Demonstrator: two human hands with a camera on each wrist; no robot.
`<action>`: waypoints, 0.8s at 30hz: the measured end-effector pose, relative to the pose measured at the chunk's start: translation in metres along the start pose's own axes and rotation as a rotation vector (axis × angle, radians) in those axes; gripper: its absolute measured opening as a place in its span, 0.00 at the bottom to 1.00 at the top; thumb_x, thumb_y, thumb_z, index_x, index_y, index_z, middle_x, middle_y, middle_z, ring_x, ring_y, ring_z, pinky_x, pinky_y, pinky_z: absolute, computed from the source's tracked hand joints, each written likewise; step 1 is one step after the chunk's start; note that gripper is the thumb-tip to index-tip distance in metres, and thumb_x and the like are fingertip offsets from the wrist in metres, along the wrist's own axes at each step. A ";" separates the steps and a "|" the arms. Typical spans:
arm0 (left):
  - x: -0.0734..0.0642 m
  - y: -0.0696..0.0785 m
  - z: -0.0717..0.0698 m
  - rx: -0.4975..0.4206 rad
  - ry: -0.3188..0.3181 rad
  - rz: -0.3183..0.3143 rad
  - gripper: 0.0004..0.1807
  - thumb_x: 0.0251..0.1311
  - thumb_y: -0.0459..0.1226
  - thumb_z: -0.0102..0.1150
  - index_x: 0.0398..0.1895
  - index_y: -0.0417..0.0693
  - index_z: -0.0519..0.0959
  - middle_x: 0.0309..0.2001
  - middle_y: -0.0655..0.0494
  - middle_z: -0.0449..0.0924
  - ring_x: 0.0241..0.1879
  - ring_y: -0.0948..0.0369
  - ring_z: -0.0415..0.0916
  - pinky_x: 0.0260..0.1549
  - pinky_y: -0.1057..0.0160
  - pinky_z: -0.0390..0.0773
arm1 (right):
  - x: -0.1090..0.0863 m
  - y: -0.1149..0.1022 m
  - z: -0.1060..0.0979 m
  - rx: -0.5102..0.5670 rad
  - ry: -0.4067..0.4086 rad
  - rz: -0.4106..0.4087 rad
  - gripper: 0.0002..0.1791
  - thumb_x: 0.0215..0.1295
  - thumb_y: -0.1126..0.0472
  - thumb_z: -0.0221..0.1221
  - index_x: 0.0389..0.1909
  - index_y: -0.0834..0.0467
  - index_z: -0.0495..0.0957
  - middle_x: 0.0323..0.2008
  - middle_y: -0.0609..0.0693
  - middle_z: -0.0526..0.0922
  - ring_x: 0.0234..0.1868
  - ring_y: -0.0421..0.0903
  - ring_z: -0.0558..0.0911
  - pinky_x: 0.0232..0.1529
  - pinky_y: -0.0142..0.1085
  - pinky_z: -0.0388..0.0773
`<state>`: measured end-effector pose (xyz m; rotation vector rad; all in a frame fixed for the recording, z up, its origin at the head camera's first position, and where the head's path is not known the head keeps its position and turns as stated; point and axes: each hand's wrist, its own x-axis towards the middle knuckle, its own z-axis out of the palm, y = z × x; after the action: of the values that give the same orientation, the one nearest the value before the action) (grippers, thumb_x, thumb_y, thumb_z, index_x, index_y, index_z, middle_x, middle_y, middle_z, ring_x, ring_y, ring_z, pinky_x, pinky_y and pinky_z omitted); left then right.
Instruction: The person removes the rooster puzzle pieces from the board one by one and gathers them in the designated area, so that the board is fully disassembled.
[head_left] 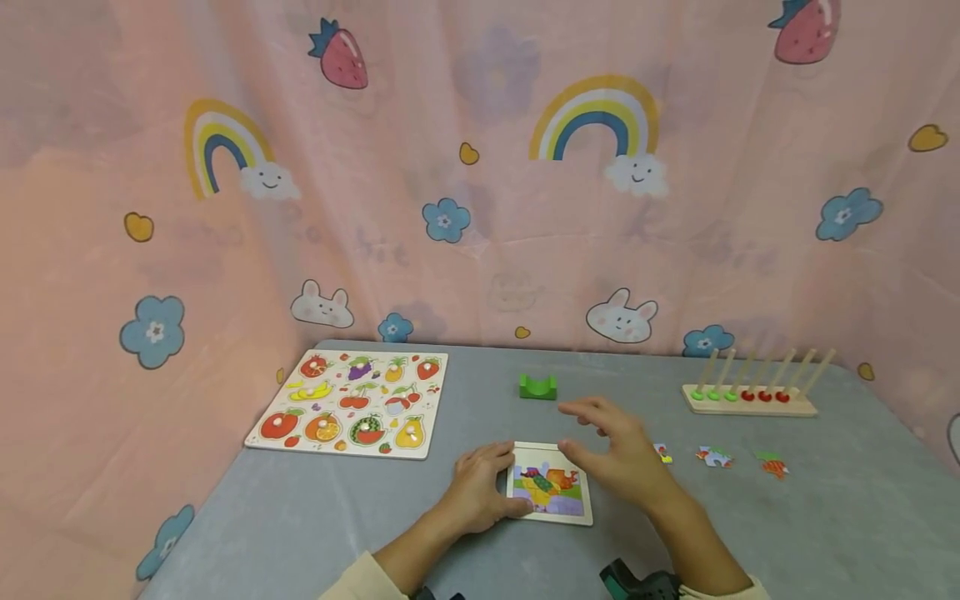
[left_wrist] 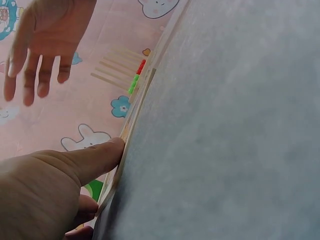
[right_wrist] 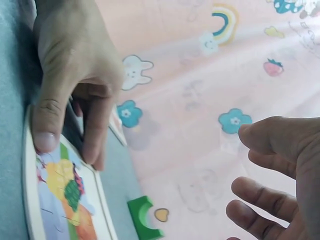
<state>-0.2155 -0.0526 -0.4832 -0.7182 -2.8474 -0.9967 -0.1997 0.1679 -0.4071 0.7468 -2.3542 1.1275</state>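
A small jigsaw puzzle [head_left: 551, 504] in a pale wooden frame lies on the grey table, showing a colourful picture with yellow, green, orange and purple. My left hand [head_left: 474, 492] holds its left side, with the thumb on the near corner and the fingers along the far part of the frame. In the right wrist view, that thumb [right_wrist: 46, 140] presses on the frame's rim. Above the puzzle's right side hovers my right hand [head_left: 618, 454], its fingers loosely spread and holding nothing. Several loose jigsaw pieces [head_left: 715, 457] lie to the right of that hand.
A wooden fruit board [head_left: 431, 400] with knobbed pieces lies at the left. Beyond the puzzle stands a green notched block [head_left: 538, 387]. At the back right is a wooden peg rack [head_left: 750, 406] with green and red beads. A pink patterned curtain [head_left: 480, 275] closes off the back.
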 end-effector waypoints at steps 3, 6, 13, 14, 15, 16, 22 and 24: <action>0.000 0.000 0.000 0.014 -0.003 0.004 0.38 0.42 0.46 0.77 0.57 0.37 0.78 0.63 0.50 0.72 0.64 0.53 0.64 0.60 0.46 0.55 | 0.000 0.001 0.009 0.008 -0.013 0.000 0.21 0.54 0.65 0.69 0.51 0.58 0.82 0.44 0.44 0.80 0.41 0.43 0.76 0.37 0.42 0.73; 0.000 0.000 -0.001 0.019 -0.009 0.007 0.38 0.42 0.46 0.77 0.57 0.37 0.78 0.63 0.50 0.72 0.64 0.52 0.64 0.60 0.45 0.55 | -0.001 0.003 0.017 0.017 -0.028 0.032 0.20 0.55 0.64 0.69 0.51 0.58 0.82 0.44 0.44 0.80 0.42 0.44 0.76 0.38 0.45 0.74; 0.000 0.001 -0.002 0.013 -0.011 0.010 0.38 0.43 0.46 0.76 0.57 0.38 0.78 0.63 0.50 0.71 0.64 0.53 0.64 0.60 0.44 0.55 | -0.005 0.012 0.037 0.092 -0.084 0.133 0.19 0.57 0.64 0.68 0.51 0.58 0.82 0.46 0.47 0.80 0.45 0.54 0.76 0.41 0.50 0.73; 0.000 0.001 -0.002 0.015 -0.011 0.012 0.37 0.43 0.46 0.76 0.57 0.38 0.78 0.63 0.50 0.71 0.64 0.53 0.64 0.60 0.44 0.55 | -0.007 0.014 0.040 0.097 -0.090 0.148 0.19 0.57 0.64 0.67 0.51 0.58 0.82 0.46 0.46 0.80 0.45 0.54 0.76 0.42 0.50 0.73; 0.000 0.001 -0.002 0.018 -0.012 0.014 0.37 0.43 0.47 0.76 0.57 0.38 0.78 0.63 0.50 0.71 0.64 0.53 0.64 0.60 0.44 0.55 | -0.008 0.016 0.043 0.101 -0.096 0.159 0.19 0.57 0.64 0.67 0.51 0.59 0.82 0.46 0.46 0.80 0.46 0.55 0.76 0.43 0.51 0.73; 0.000 0.001 -0.001 0.022 -0.011 0.017 0.37 0.43 0.47 0.76 0.57 0.38 0.78 0.63 0.50 0.71 0.64 0.53 0.64 0.60 0.44 0.55 | -0.010 0.019 0.045 0.100 -0.099 0.166 0.19 0.57 0.64 0.67 0.50 0.59 0.82 0.46 0.46 0.80 0.47 0.54 0.76 0.44 0.52 0.73; -0.001 -0.001 -0.001 0.043 -0.008 0.029 0.37 0.43 0.47 0.76 0.57 0.38 0.78 0.63 0.50 0.71 0.64 0.53 0.64 0.60 0.45 0.56 | -0.016 0.033 0.058 0.068 -0.078 0.108 0.19 0.52 0.67 0.68 0.48 0.62 0.83 0.43 0.45 0.80 0.48 0.49 0.77 0.49 0.52 0.72; -0.001 -0.001 -0.001 0.045 -0.010 0.029 0.37 0.44 0.47 0.75 0.57 0.37 0.77 0.63 0.50 0.71 0.64 0.53 0.64 0.60 0.45 0.56 | -0.018 0.035 0.062 0.050 -0.080 0.083 0.19 0.51 0.66 0.68 0.47 0.62 0.83 0.42 0.45 0.80 0.46 0.48 0.77 0.48 0.51 0.72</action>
<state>-0.2149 -0.0545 -0.4839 -0.7607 -2.8497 -0.9241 -0.2165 0.1417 -0.4736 0.7302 -2.4517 1.2166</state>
